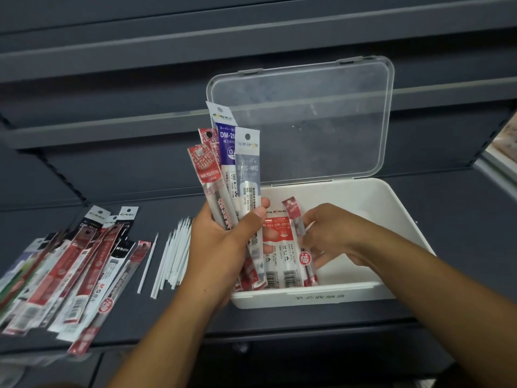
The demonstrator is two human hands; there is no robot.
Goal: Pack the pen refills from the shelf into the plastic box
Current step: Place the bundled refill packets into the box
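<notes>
Dark shelf (167,312); left hand (221,242) clasping upright refill packs (223,163); right hand (333,233) pinching a red pack (292,210) inside plastic box (377,214)

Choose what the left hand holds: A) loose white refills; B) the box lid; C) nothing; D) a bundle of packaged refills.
D: the left hand grips a bundle of packaged refills upright over the plastic box, while the right hand pinches a red packet inside it.
</notes>
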